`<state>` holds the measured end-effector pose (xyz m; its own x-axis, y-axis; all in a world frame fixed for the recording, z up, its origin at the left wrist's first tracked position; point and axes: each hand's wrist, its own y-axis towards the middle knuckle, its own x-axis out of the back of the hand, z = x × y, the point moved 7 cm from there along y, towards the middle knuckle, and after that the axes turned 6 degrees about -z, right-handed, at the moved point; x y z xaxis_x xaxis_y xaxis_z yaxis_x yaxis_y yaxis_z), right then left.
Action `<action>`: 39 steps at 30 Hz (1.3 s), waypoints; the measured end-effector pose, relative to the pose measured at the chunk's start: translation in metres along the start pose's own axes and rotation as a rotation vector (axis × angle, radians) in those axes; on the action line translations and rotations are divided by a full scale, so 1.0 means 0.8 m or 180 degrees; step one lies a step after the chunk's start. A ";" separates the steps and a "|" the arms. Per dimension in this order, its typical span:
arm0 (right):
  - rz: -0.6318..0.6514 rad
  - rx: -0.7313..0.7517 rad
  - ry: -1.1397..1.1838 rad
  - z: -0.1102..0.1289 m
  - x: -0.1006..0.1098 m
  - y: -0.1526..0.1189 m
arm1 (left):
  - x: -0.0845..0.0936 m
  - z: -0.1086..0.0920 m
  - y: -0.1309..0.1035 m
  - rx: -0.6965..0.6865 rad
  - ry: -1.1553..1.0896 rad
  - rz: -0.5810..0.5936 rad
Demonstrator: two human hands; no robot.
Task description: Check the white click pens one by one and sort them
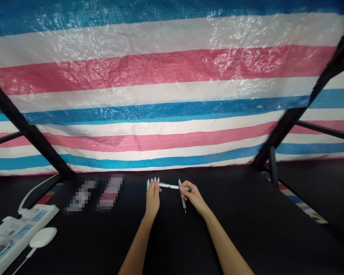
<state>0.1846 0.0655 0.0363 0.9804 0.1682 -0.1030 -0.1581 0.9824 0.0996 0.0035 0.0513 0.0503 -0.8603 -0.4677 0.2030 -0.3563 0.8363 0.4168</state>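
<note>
A slim white and grey pen [172, 186] lies level between my two hands, above the black table. My right hand [194, 198] pinches its right end between thumb and fingertips. Its left end meets the fingers of my left hand [153, 199], which are closed around that end. Just behind my left hand, the tips of several white pens [155, 179] stick out in a row, and the hand hides the rest of them. Another grey and white pen [184, 203] rests on the table under my right fingers, its point towards me.
At the left stand a white power strip [25, 233] with plugs and a white rounded device [43, 237] on a cable. Two blurred flat items [111, 193] lie nearer the middle. Black frame bars [278, 133] and a striped tarp [172, 88] bound the black table [172, 244].
</note>
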 end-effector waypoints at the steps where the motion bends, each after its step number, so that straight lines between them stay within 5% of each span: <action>1: -0.0031 0.0012 -0.0069 -0.001 0.002 0.001 | -0.001 -0.001 0.000 -0.0013 0.0007 0.0011; 6: -0.0198 0.0054 -0.0486 -0.005 0.008 0.004 | -0.006 -0.005 -0.003 -0.0092 -0.0024 0.0120; 15: 0.0036 0.0054 -0.0125 0.000 -0.003 0.000 | -0.002 0.008 -0.001 0.0087 -0.0026 0.0038; 27: -0.0160 -0.0076 -0.0244 -0.013 0.005 0.007 | -0.001 -0.024 -0.002 -0.0415 0.0077 -0.0005; 39: 0.0035 0.0182 -0.0656 -0.007 0.011 0.008 | 0.010 -0.002 0.002 0.0050 -0.0171 -0.0300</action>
<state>0.1912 0.0733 0.0303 0.9829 0.1529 0.1024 -0.1676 0.9734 0.1561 -0.0034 0.0486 0.0537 -0.8409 -0.5288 0.1154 -0.4419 0.7939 0.4178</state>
